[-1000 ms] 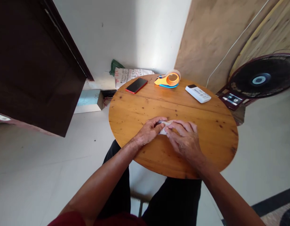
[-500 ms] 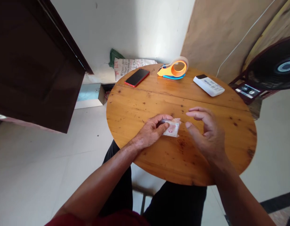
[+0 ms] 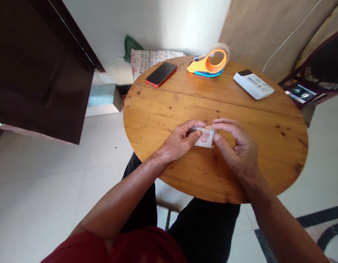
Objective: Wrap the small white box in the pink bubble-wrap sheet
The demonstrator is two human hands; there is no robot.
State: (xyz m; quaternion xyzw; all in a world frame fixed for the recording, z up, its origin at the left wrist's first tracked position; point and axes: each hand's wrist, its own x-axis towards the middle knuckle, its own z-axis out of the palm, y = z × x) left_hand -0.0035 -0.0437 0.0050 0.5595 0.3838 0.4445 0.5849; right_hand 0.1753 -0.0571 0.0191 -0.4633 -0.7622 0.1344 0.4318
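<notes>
A small folded packet of pale paper with a pink print (image 3: 205, 138) was held flat on the round wooden counter (image 3: 163, 120), near its centre. It was pinned at its 9 o'clock edge by the left hand (image 3: 181, 141), whose grip was narrow, thumb and fingers closed on the packet. The 3 o'clock edge was pinched by the right hand (image 3: 236, 148), thumb below and forefinger above. Toward 12 o'clock on the counter, well apart from the hands, an orange tape dispenser (image 3: 209, 62) was seen, with a red phone (image 3: 161, 73) at 11 o'clock and a white remote control (image 3: 253, 84) at 1 o'clock.
</notes>
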